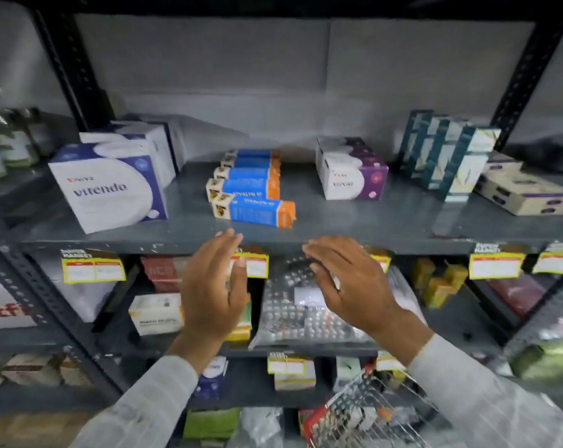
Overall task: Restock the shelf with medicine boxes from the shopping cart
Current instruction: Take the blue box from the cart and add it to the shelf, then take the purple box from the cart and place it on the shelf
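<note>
A row of blue and orange medicine boxes (pixel 254 185) lies on the grey metal shelf (pixel 354 221), the nearest one (pixel 257 212) close to the front edge. My left hand (pixel 214 286) and my right hand (pixel 344 282) hover just below and in front of that edge, palms facing each other, fingers spread, holding nothing. The wire shopping cart (pixel 370 412) shows at the bottom right, with a red box inside it.
A white and blue "vitendo" box (pixel 109 189) stands at the shelf's left, a white and purple box (pixel 352 176) right of centre, teal boxes (pixel 448 156) and flat cream boxes (pixel 525 192) at far right. Blister packs (pixel 293 312) fill the shelf below. Yellow price labels (pixel 94 270) line the edge.
</note>
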`<state>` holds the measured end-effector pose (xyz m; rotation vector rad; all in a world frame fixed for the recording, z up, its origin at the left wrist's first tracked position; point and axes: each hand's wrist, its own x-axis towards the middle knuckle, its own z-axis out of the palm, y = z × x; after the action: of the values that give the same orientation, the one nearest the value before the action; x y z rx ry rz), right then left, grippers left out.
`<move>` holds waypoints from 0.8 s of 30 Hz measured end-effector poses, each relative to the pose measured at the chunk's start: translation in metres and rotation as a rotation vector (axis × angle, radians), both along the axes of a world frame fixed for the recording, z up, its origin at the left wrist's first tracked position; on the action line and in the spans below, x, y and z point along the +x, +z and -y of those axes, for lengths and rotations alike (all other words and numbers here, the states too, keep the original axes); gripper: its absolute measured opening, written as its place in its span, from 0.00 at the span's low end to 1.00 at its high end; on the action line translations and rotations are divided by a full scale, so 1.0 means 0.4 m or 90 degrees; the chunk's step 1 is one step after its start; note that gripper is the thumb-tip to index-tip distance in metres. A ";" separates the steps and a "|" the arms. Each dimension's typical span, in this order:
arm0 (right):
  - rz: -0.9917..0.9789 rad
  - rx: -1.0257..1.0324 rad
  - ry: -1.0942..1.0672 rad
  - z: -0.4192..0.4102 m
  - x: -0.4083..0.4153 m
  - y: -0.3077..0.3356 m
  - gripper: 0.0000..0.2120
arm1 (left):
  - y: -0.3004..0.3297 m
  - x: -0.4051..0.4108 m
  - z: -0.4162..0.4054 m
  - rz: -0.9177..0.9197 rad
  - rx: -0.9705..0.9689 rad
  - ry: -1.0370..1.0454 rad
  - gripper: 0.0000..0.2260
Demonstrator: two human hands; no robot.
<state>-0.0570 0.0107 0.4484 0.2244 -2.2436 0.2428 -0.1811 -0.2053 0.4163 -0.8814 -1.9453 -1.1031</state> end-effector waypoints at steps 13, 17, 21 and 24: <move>0.798 -0.229 -0.252 -0.250 0.482 -0.657 0.20 | -0.656 0.509 -0.187 0.357 -0.581 -0.317 0.20; 0.994 -0.304 -0.328 -0.294 0.614 -0.873 0.29 | -0.780 0.584 -0.220 0.394 -0.746 -0.331 0.23; 1.044 -0.348 -0.400 -0.276 0.741 -1.046 0.33 | -0.847 0.617 -0.242 0.349 -0.856 -0.309 0.29; 1.000 -0.327 -0.455 -0.251 0.812 -1.150 0.41 | -0.861 0.617 -0.246 0.316 -0.834 -0.289 0.31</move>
<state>0.2676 0.1109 -0.0117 -1.5100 -3.3502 0.7470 0.0656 -0.1071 0.0719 -1.9049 -2.9806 -0.0651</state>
